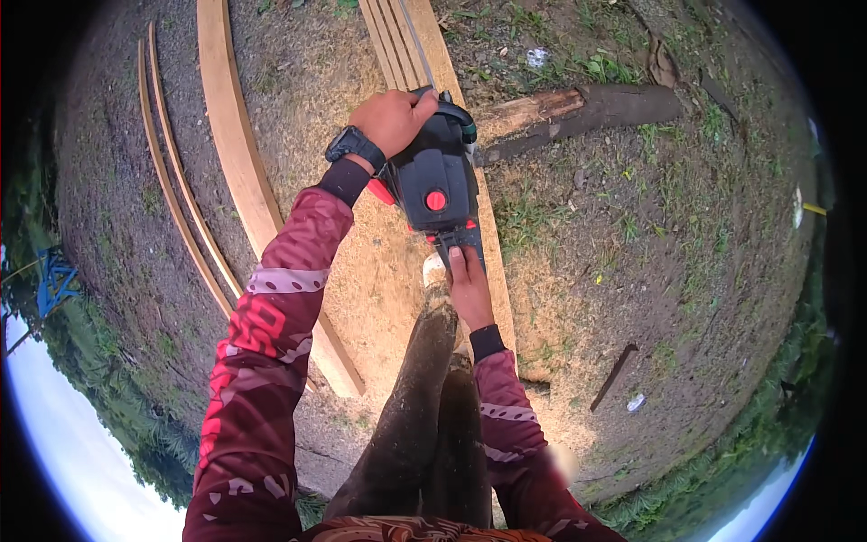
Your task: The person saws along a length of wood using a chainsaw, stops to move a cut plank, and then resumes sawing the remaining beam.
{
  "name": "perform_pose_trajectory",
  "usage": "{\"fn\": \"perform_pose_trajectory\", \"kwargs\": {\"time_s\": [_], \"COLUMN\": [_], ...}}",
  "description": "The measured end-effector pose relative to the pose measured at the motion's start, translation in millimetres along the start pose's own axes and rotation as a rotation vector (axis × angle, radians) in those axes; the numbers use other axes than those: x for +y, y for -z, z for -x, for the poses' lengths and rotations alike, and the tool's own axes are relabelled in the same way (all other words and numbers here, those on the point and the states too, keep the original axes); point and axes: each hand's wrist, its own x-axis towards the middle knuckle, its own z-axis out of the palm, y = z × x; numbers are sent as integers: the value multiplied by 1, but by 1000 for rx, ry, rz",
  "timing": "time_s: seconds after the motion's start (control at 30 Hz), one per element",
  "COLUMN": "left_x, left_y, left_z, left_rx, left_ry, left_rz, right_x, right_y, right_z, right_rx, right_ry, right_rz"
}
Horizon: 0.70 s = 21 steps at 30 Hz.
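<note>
A black chainsaw [438,176] with red parts lies along a long wooden plank [496,271], its narrow guide bar [417,41] pointing to the far end. My left hand [388,122], with a watch at the wrist, is closed around the front handle. Nearer to me, my right hand [470,291] grips the rear handle, thumb on top; its trigger fingers are hidden beneath. Several straight parallel cuts run lengthwise in the plank left of the bar. How deep the chain sits in the wood I cannot tell.
A thick timber [233,135] lies to the left, with thin wooden strips [172,154] beyond it. Right of the plank, a dark log [623,107] sits on the ground. Sawdust [379,271] covers the soil around my boot [434,269]. A dark short stick [614,377] lies at right.
</note>
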Motion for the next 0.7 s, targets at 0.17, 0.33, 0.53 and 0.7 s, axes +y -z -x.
{"fn": "perform_pose_trajectory", "kwargs": {"time_s": [0.17,0.33,0.53,0.7], "left_x": [-6,-9,-17,-29], "left_y": [12,13,26,38], "left_z": [-17,-23,-49,-69], "left_rx": [6,4,-34,15], "left_ry": [-4,26,-36,-27], "left_rz": [3,-24,-2,8], "right_x": [-19,-27,-36,-57], "right_y": [-12,-15,-23,-35], "right_z": [-17,-20,-38,-57], "right_rx": [32,10,27,36], "right_ry": [27,-40,16,59], "right_rz": [66,29,-15,85]}}
